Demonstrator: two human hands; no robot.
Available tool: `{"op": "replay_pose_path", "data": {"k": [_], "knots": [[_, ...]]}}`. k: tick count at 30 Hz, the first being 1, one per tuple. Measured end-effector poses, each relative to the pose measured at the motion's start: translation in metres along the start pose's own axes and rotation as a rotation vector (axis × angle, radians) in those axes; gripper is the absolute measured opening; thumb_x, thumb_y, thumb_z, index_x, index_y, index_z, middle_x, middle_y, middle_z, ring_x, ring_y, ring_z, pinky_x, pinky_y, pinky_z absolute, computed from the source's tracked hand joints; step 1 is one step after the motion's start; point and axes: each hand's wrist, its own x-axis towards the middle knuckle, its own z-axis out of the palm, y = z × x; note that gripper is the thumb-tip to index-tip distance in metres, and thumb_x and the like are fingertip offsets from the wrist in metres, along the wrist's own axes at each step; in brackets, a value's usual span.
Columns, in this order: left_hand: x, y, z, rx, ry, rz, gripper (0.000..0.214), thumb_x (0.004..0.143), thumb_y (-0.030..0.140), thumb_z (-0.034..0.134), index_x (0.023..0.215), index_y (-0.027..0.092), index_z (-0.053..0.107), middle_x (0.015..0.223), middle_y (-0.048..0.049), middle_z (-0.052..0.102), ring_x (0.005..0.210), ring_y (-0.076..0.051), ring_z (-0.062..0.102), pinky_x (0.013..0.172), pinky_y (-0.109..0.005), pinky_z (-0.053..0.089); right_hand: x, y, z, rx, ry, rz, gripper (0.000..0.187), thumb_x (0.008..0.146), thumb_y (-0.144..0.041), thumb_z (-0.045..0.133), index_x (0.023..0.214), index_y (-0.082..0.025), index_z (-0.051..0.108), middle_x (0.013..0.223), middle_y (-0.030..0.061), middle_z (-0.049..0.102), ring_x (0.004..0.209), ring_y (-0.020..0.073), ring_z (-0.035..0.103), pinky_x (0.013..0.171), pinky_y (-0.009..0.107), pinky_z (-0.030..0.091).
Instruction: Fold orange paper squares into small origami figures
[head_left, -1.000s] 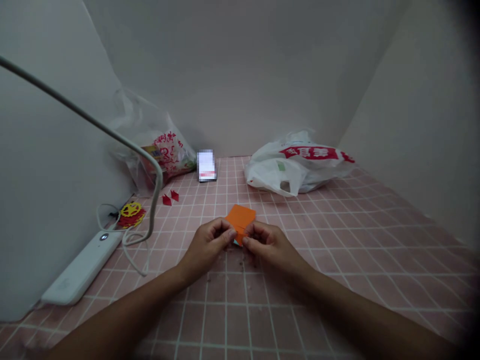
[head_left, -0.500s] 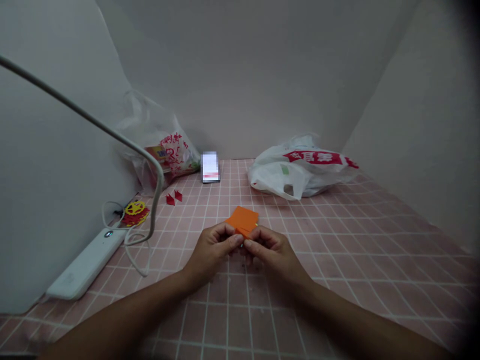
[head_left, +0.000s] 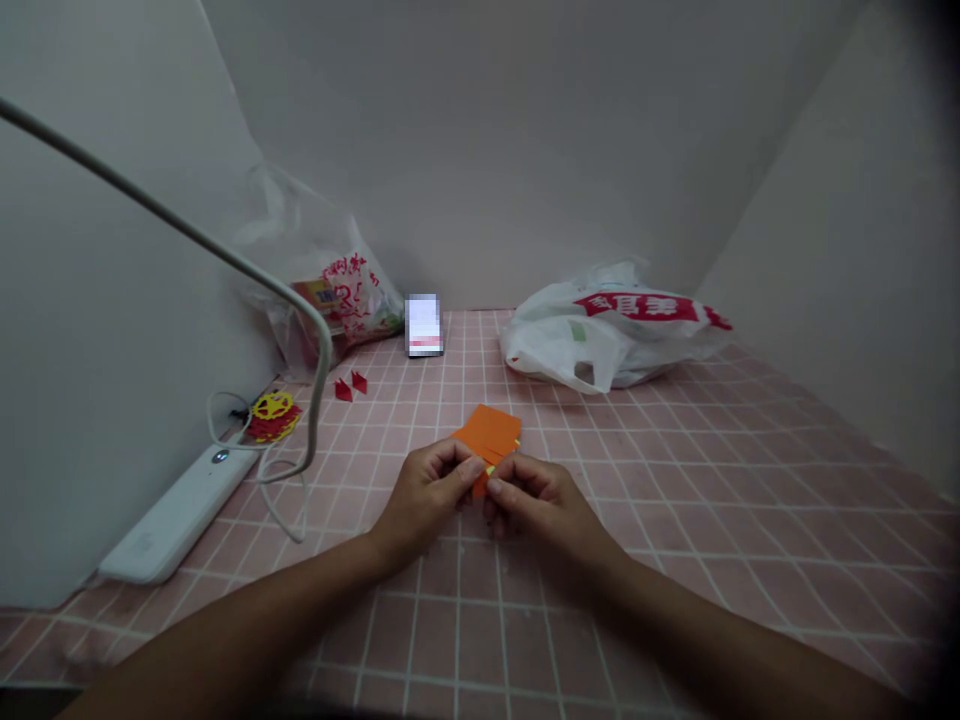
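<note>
An orange sheet (head_left: 491, 428), perhaps paper or felt, lies on the tiled-pattern tabletop just beyond my fingertips. My left hand (head_left: 431, 490) is closed in a pinch on an orange piece (head_left: 480, 487) at the near side of that sheet. Close beside it, my right hand (head_left: 536, 500) is also pinched, its thumb and forefinger at the same orange piece. A small yellow patch shows between the fingertips. The fingers cover most of the piece, so I cannot tell whether it is joined to the sheet.
A white power bank-like device (head_left: 176, 515) with a cable (head_left: 300, 290) lies left, near yellow and red cut-outs (head_left: 274, 415). Two small red pieces (head_left: 351, 386) lie behind. A lit phone (head_left: 424, 325) stands between a clear bag (head_left: 322, 290) and a white plastic bag (head_left: 600, 330).
My fingertips have parted slightly, and the yellow patch and more of the orange piece now show between them. The whole view has shifted slightly.
</note>
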Motion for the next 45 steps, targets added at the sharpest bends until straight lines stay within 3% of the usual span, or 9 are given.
{"op": "replay_pose_path", "data": {"k": [5, 10, 15, 18, 24, 28, 35, 45], "knots": [[0.003, -0.003, 0.003, -0.034, -0.044, -0.013, 0.033, 0.094, 0.042, 0.051, 0.073, 0.016, 0.056, 0.064, 0.0013, 0.055, 0.06, -0.011, 0.05, 0.06, -0.024, 0.039, 0.002, 0.005, -0.003, 0.022, 0.056, -0.004, 0.027, 0.084, -0.039, 0.066, 0.071, -0.017, 0.059, 0.062, -0.0012, 0.063, 0.049, 0.0097, 0.056, 0.049, 0.023, 0.043], [0.002, -0.005, 0.004, -0.062, -0.065, -0.037, 0.026, 0.084, 0.039, 0.066, 0.077, 0.017, 0.054, 0.065, 0.0022, 0.057, 0.058, -0.011, 0.051, 0.058, -0.024, 0.04, 0.001, 0.006, -0.003, -0.001, 0.054, -0.035, 0.028, 0.085, -0.04, 0.067, 0.07, -0.017, 0.061, 0.061, -0.0005, 0.063, 0.05, 0.0098, 0.055, 0.05, 0.023, 0.043], [-0.001, -0.003, 0.004, 0.043, -0.032, -0.007, 0.033, 0.092, 0.043, 0.053, 0.071, 0.017, 0.053, 0.06, 0.0018, 0.055, 0.054, -0.012, 0.05, 0.054, -0.024, 0.039, -0.001, 0.0, 0.002, 0.027, -0.009, -0.01, 0.028, 0.085, -0.04, 0.066, 0.069, -0.017, 0.06, 0.065, 0.0007, 0.066, 0.051, 0.0097, 0.056, 0.051, 0.023, 0.045], [0.001, -0.002, 0.004, 0.07, -0.014, 0.006, 0.039, 0.094, 0.045, 0.047, 0.068, 0.018, 0.053, 0.059, 0.0012, 0.055, 0.055, -0.012, 0.051, 0.055, -0.025, 0.04, 0.0, 0.004, 0.001, 0.061, 0.022, -0.004, 0.03, 0.084, -0.042, 0.066, 0.069, -0.018, 0.059, 0.065, 0.0006, 0.066, 0.05, 0.01, 0.056, 0.049, 0.023, 0.045], [0.003, -0.001, 0.003, -0.045, -0.072, -0.048, 0.028, 0.086, 0.041, 0.062, 0.076, 0.017, 0.055, 0.064, 0.0009, 0.059, 0.057, -0.012, 0.054, 0.058, -0.025, 0.043, 0.003, 0.009, -0.006, 0.039, 0.032, -0.008, 0.031, 0.087, -0.045, 0.064, 0.072, -0.018, 0.059, 0.066, 0.0008, 0.066, 0.051, 0.0105, 0.057, 0.05, 0.024, 0.044], [0.001, 0.002, 0.003, -0.032, -0.082, -0.008, 0.027, 0.089, 0.039, 0.059, 0.076, 0.016, 0.056, 0.063, 0.0013, 0.057, 0.056, -0.011, 0.052, 0.057, -0.024, 0.042, 0.0, 0.003, -0.005, -0.023, 0.008, -0.055, 0.03, 0.091, -0.042, 0.061, 0.074, -0.017, 0.06, 0.068, 0.0016, 0.066, 0.054, 0.0108, 0.056, 0.052, 0.023, 0.044], [0.005, -0.006, 0.004, -0.241, -0.118, -0.023, 0.028, 0.089, 0.042, 0.061, 0.078, 0.017, 0.055, 0.062, 0.0024, 0.057, 0.055, -0.011, 0.053, 0.058, -0.024, 0.042, 0.0, 0.0, -0.001, 0.16, -0.103, -0.015, 0.04, 0.091, -0.053, 0.056, 0.075, -0.017, 0.062, 0.074, 0.0039, 0.064, 0.06, 0.0132, 0.06, 0.054, 0.026, 0.051], [0.006, -0.013, 0.007, -0.464, -0.163, -0.132, 0.029, 0.084, 0.043, 0.069, 0.08, 0.018, 0.057, 0.056, 0.0052, 0.053, 0.05, -0.012, 0.056, 0.052, -0.024, 0.043, 0.002, -0.001, -0.004, 0.254, -0.131, 0.066, 0.034, 0.088, -0.049, 0.064, 0.076, -0.017, 0.062, 0.07, 0.0019, 0.064, 0.057, 0.0115, 0.059, 0.055, 0.024, 0.049]]}}
